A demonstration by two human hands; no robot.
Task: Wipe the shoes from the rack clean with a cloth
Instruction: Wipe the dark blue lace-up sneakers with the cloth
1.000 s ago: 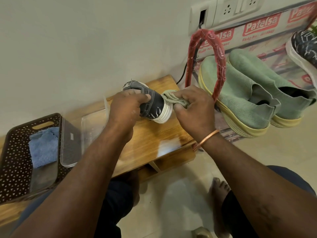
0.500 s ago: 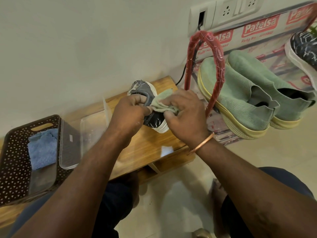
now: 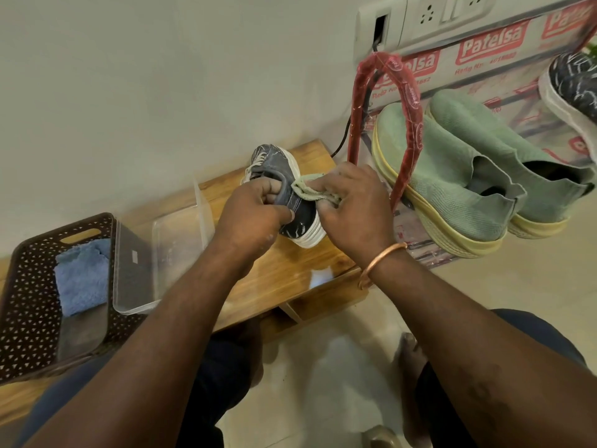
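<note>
A dark grey sneaker (image 3: 292, 185) with a white sole lies on its side on the wooden bench (image 3: 290, 270). My left hand (image 3: 255, 211) grips it at the heel collar, fingers curled into the opening. My right hand (image 3: 352, 205) holds a pale green cloth (image 3: 315, 190) bunched against the shoe's heel side. Two green slip-on shoes (image 3: 452, 176) sit on the rack (image 3: 387, 124) at the right, behind a red wrapped frame. Another dark patterned shoe (image 3: 575, 85) shows at the top right edge.
A clear plastic box (image 3: 155, 253) stands on the bench to the left. Beside it a brown perforated basket (image 3: 29, 302) holds a blue cloth (image 3: 82, 276). A wall socket (image 3: 420, 14) with a black cable is above the rack. My bare foot (image 3: 410, 350) rests on the tiled floor.
The shoe has been turned so its toe points away and its heel faces me. The cloth has moved from the sole's end up onto the heel side.
</note>
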